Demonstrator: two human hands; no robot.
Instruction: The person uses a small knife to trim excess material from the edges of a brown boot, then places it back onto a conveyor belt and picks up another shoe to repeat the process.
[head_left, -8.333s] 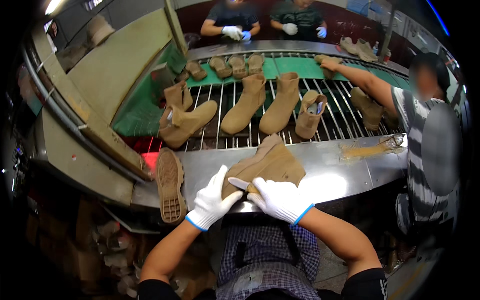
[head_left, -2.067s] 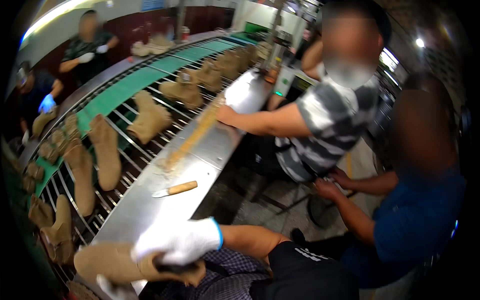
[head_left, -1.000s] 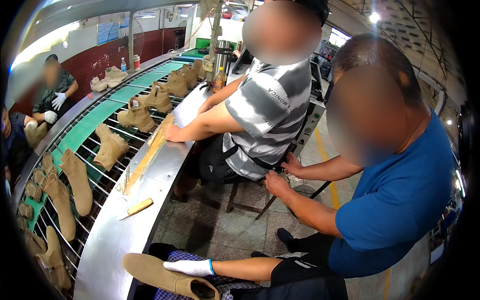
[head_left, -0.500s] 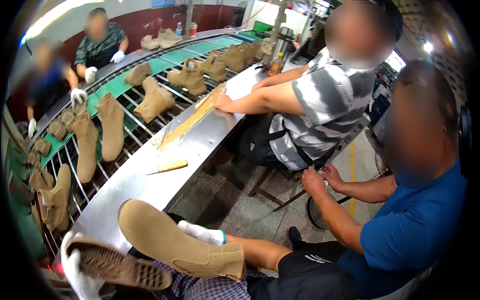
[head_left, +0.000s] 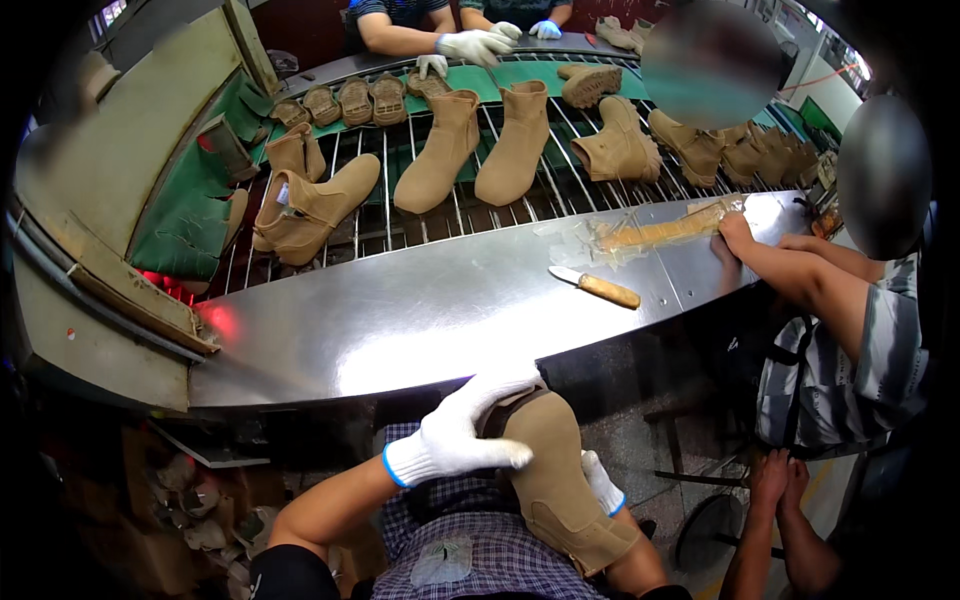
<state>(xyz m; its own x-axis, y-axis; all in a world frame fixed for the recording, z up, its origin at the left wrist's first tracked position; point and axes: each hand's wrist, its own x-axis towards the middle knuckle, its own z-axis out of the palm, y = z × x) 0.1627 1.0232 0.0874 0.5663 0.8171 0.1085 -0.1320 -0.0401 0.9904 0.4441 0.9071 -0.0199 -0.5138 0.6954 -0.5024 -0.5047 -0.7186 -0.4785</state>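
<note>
A tan suede ankle boot [head_left: 560,470] is held over my lap, its toe up toward the table edge and its shaft down to the right. Around the toe end is my left hand [head_left: 465,430] in a white knit glove, thumb across the upper and fingers closed over the far side. Under that hand a dark sole edge [head_left: 505,412] shows against the boot. My right hand [head_left: 603,485], also gloved, is at the boot's right side with its fingers hidden behind it.
A metal table [head_left: 430,310] holds a wooden-handled knife [head_left: 608,290] and a glue-stained strip [head_left: 660,232]. Beyond it, a rod conveyor [head_left: 390,200] carries boots and several soles [head_left: 355,100]. Co-workers' gloved hands [head_left: 478,46] are across it; others sit at right.
My view has turned left toward the conveyor. The sole, held apart in my left hand before, is now against the boot, and that hand grips both at the toe.
</note>
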